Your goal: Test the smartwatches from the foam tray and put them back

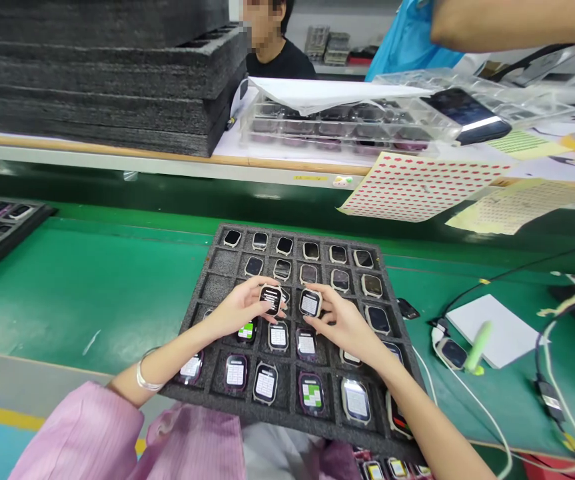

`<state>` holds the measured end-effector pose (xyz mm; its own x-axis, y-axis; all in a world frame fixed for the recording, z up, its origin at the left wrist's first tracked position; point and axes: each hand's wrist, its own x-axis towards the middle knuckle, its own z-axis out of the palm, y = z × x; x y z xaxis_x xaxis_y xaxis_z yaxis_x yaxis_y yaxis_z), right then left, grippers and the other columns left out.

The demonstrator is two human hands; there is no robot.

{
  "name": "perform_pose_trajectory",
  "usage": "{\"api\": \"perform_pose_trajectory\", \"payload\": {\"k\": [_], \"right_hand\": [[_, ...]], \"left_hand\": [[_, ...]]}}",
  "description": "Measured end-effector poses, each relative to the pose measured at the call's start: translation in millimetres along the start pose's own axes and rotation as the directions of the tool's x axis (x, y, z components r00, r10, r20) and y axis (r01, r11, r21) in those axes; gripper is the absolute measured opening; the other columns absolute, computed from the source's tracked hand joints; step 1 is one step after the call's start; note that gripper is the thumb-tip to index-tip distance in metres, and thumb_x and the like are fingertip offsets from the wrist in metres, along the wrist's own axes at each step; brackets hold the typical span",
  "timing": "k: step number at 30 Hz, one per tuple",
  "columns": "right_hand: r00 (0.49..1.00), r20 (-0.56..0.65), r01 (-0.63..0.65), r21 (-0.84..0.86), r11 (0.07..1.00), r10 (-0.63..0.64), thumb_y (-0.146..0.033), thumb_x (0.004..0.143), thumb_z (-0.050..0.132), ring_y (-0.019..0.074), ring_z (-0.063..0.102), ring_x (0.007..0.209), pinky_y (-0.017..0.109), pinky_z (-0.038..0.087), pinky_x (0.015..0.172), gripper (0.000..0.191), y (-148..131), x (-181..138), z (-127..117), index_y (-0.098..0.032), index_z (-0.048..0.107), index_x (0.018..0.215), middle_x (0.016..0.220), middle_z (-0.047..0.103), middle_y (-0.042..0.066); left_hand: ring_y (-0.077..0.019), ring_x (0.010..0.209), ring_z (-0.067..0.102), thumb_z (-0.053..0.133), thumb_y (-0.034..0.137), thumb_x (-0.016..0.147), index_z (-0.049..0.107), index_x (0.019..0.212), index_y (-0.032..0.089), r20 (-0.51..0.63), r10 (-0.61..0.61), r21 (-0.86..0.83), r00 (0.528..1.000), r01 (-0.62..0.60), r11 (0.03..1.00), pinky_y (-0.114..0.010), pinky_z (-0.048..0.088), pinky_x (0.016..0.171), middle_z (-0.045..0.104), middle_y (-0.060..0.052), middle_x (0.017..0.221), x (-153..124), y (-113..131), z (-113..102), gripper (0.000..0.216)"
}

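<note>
A black foam tray (pixel 221 263) full of strapless smartwatch bodies lies tilted before me, its near edge at my lap. My left hand (pixel 247 308) pinches a smartwatch (pixel 270 299) whose dark screen shows white text, held over the tray's middle. Just to the right, my right hand (pixel 340 320) grips another smartwatch (pixel 310 303) by its sides; its screen is lit white. Near rows hold watches with lit screens, such as a green-and-white one (pixel 312 393). Watches in the far rows, like this one (pixel 338 254), have dark screens. My forearms cover some compartments.
A second watch tray (pixel 4 230) sits at the left on the green bench (pixel 117 280). To the right lie a cabled watch (pixel 451 352), white paper (pixel 492 330) and wires. Foam trays (pixel 97 80) are stacked on the shelf beside clear plastic trays (pixel 347 127). Two other people are beyond.
</note>
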<state>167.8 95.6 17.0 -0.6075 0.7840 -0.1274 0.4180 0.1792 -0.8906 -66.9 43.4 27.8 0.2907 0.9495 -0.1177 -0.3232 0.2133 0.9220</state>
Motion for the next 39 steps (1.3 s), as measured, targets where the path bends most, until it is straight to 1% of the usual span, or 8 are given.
{"api": "perform_pose_trajectory", "payload": {"k": [6,19,25,30,32,35,37,39], "right_hand": [[0.970,-0.045,0.192,-0.450,0.872,-0.237,-0.020,0.083,0.060,0.0249,0.057,0.094,0.042,0.049,0.087,0.045,5,4,-6,-0.023,0.048,0.126,0.107,0.054,0.007],[0.966,-0.035,0.192,-0.558,0.807,-0.254,-0.032,0.085,0.060,0.0286,0.053,0.108,0.044,0.045,0.093,0.051,5,5,-11,-0.025,0.044,0.134,0.113,0.053,0.010],[0.958,-0.129,0.133,-0.593,0.794,-0.257,-0.036,0.092,0.050,0.0282,0.056,0.097,0.045,0.044,0.089,0.022,7,0,-40,-0.021,0.060,0.103,0.099,0.063,0.008],[0.968,-0.147,0.056,-0.666,0.744,-0.204,-0.039,0.093,0.045,0.0288,0.057,0.091,0.045,0.044,0.084,0.025,22,-12,-61,-0.021,0.061,0.089,0.092,0.065,0.009],[0.966,-0.153,0.049,-0.682,0.730,-0.208,-0.041,0.092,0.044,0.0287,0.058,0.089,0.045,0.044,0.083,0.028,30,-21,-68,-0.020,0.062,0.089,0.092,0.065,0.010],[0.960,-0.141,0.085,-0.681,0.727,-0.244,-0.042,0.092,0.045,0.0285,0.058,0.091,0.044,0.044,0.084,0.028,44,-35,-77,-0.021,0.064,0.094,0.096,0.065,0.010],[0.950,-0.145,0.113,-0.667,0.736,-0.278,-0.041,0.092,0.046,0.0284,0.059,0.093,0.043,0.044,0.084,0.027,53,-42,-80,-0.022,0.064,0.099,0.098,0.066,0.009],[0.934,-0.191,0.105,-0.663,0.741,-0.302,-0.039,0.092,0.047,0.0288,0.059,0.093,0.044,0.044,0.083,0.025,59,-46,-79,-0.022,0.063,0.099,0.098,0.067,0.010]], "left_hand": [[-0.0226,0.080,0.069,0.070,0.034,0.078,0.052,0.108,0.014,-0.035,-0.007,0.006,0.999,0.007,1.000,-0.032,0.057,0.066,0.069,-0.009,0.087,0,1,1,0.040],[-0.0230,0.080,0.069,0.070,0.037,0.078,0.053,0.107,0.014,-0.046,0.000,0.018,0.999,0.000,1.000,-0.031,0.057,0.064,0.069,-0.010,0.086,-1,4,1,0.042],[-0.0234,0.079,0.068,0.067,0.040,0.080,0.053,0.107,0.014,-0.053,0.001,0.015,0.999,0.000,1.000,-0.033,0.056,0.065,0.069,-0.010,0.085,0,4,2,0.040],[-0.0225,0.086,0.066,0.072,0.033,0.075,0.045,0.118,0.017,-0.033,0.073,0.143,0.997,-0.068,0.987,-0.034,0.056,0.072,0.066,-0.010,0.096,0,1,-10,0.053],[-0.0213,0.089,0.065,0.070,0.028,0.076,0.041,0.124,0.019,-0.061,0.159,0.409,0.985,-0.120,0.905,-0.035,0.054,0.078,0.064,-0.009,0.103,-3,1,-26,0.057],[-0.0232,0.094,0.063,0.059,0.027,0.084,0.043,0.125,0.019,-0.087,0.292,0.859,0.952,-0.077,0.507,-0.039,0.050,0.086,0.062,-0.009,0.109,-15,1,-58,0.046],[-0.0267,0.099,0.061,0.059,0.030,0.084,0.046,0.122,0.018,-0.091,0.318,0.936,0.944,-0.028,0.352,-0.042,0.048,0.089,0.061,-0.010,0.111,-24,-1,-76,0.042],[-0.0287,0.101,0.059,0.059,0.035,0.084,0.047,0.120,0.018,-0.098,0.317,0.947,0.943,-0.009,0.320,-0.044,0.046,0.091,0.060,-0.011,0.112,-32,-5,-88,0.041]]}}
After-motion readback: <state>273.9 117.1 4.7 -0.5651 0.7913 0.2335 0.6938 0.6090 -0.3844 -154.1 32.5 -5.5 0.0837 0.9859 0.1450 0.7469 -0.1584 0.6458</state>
